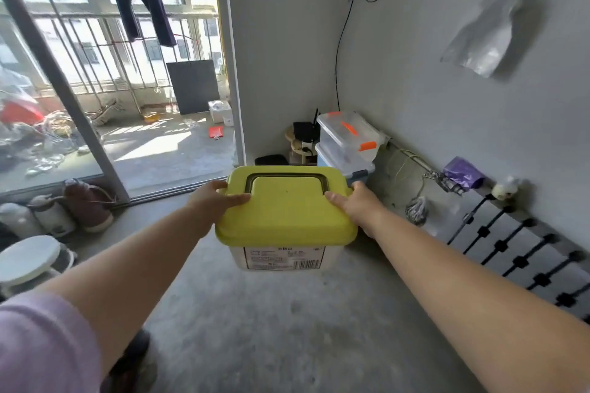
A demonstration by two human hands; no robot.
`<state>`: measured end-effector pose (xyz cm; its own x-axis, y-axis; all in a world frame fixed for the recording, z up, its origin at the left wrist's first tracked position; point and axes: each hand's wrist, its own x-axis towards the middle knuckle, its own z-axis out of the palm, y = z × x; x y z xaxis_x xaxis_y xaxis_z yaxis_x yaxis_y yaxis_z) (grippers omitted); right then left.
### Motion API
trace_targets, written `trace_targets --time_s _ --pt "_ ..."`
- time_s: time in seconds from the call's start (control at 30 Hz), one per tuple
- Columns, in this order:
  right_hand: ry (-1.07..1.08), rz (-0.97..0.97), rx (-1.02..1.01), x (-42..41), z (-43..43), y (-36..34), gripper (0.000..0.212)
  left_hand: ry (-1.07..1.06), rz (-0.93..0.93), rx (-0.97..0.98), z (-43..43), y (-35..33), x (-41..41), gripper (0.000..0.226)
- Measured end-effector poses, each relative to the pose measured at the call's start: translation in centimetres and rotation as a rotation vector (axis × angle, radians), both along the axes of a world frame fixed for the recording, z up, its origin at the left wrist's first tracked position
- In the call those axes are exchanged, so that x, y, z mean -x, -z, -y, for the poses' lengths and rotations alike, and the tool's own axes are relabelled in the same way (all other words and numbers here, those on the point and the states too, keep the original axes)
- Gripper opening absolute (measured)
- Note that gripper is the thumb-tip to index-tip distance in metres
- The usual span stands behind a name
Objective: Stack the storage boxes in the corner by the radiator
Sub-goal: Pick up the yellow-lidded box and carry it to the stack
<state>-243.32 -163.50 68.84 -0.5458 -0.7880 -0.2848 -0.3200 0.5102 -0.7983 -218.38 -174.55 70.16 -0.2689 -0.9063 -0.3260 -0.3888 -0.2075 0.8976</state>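
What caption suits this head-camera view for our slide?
Left hand and right hand hold a yellow-lidded box before two stacked clear boxes in the corner by the radiator.

**Hard daylight, bent edges**

Sun floods through the glass door (79, 73) left of the grip, blowing out the view outside. The yellow-lidded box (287, 210) in the grip is sharp and evenly lit. Right of it the radiator (523, 252) bows with lens distortion; the sleeve (41, 344) nearest the camera blurs.
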Motion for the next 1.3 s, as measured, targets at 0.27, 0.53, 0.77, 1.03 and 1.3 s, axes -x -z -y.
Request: trace_targets --time_s 0.27,0.53,0.77,1.03,1.3 --pt "0.039 -0.002 -0.034 2.3 16.6 2.6 0.082 0.066 -0.012 -0.030 17.7 2.3 2.4 0.084" --pt "0.145 0.043 0.021 3.3 33.3 2.4 0.084 0.160 -0.011 -0.053 36.8 0.8 4.2 0.085" --pt "0.258 0.048 0.024 8.8 40.4 3.8 0.079 0.264 0.029 -0.050 46.5 2.1 11.8 0.082" --pt "0.366 0.019 0.040 22.7 48.0 5.0 0.079 0.347 0.044 -0.001 56.5 3.4 27.7 0.079" --pt "0.496 0.005 0.057 36.4 52.3 2.9 0.080 0.419 -0.008 0.010 63.4 3.5 44.1 0.080"
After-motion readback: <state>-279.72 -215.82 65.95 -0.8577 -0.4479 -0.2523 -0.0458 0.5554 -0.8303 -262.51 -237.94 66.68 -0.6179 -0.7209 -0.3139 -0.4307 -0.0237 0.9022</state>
